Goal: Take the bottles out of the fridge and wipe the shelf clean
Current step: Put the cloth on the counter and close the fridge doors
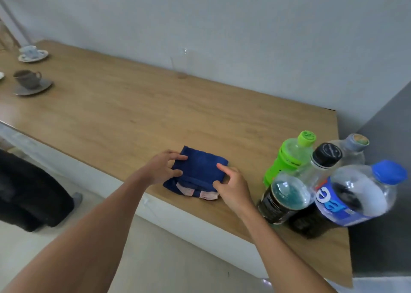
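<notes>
cloth being readied for wiping

bottles (329, 181) stand clustered at the counter's (133, 106) right end. left hand (161, 168) and right hand (231, 186) pinch the folded blue cloth (200, 170) by its edges. next, judged: lift it and carry it to the fridge shelf, out of view.

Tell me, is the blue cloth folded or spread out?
Folded. The blue cloth lies on the wooden counter as a compact square, layered edges showing at its near side.

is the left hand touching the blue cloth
Touching. The head view shows the left hand with its fingers lying on the left edge of the folded blue cloth, with no gap.
</notes>
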